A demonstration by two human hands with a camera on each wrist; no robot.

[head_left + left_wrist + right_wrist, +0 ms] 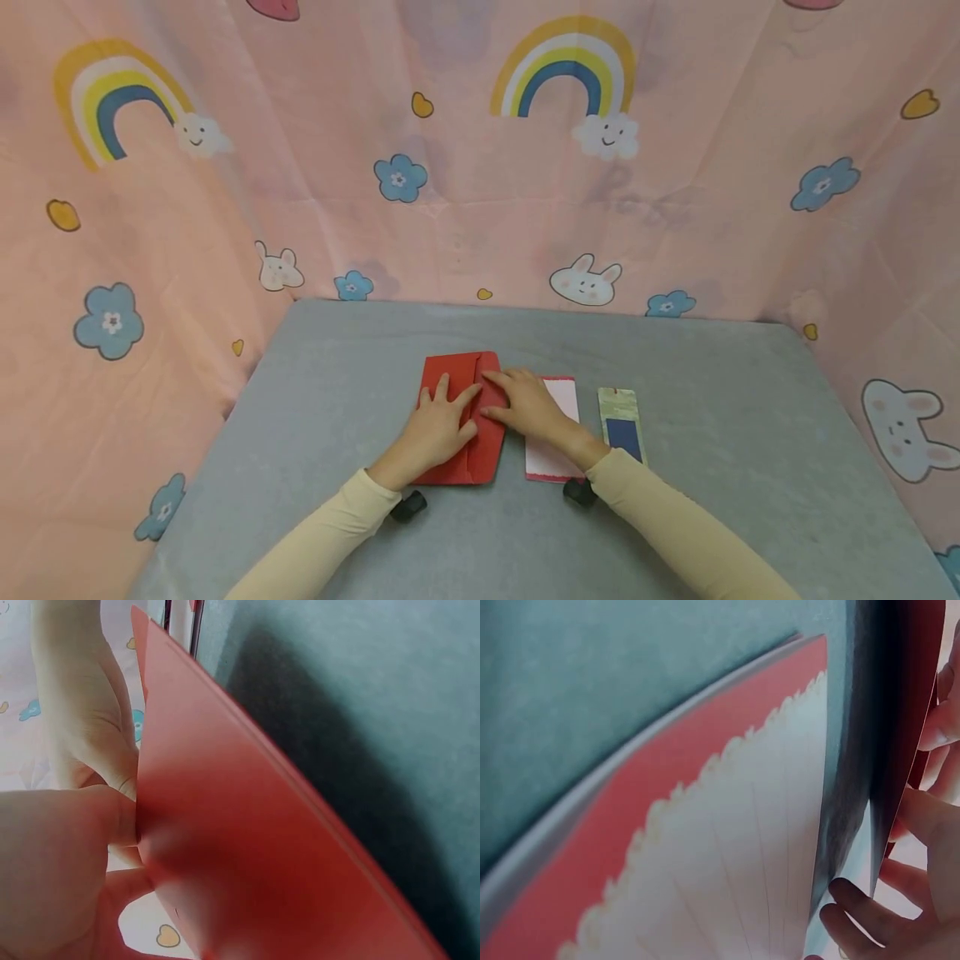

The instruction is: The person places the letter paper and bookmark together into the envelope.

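A red envelope (450,371) lies on the grey table with its flap (486,454) to the right. My left hand (435,433) rests on the envelope's body, fingers spread and thumb near the fold. The fingers of my right hand (534,407) touch the flap from the right. In the left wrist view, the red paper (225,772) fills the middle beside my left hand (52,862). Under my right wrist lies lined white paper (551,458) with red borders; its scalloped red edge shows in the right wrist view.
A narrow green card (618,404) with a dark blue panel lies to the right, partly behind my right forearm. Black wrist devices sit beside the left cuff (367,500) and the right cuff (611,471). A pink patterned curtain (465,225) stands behind the table.
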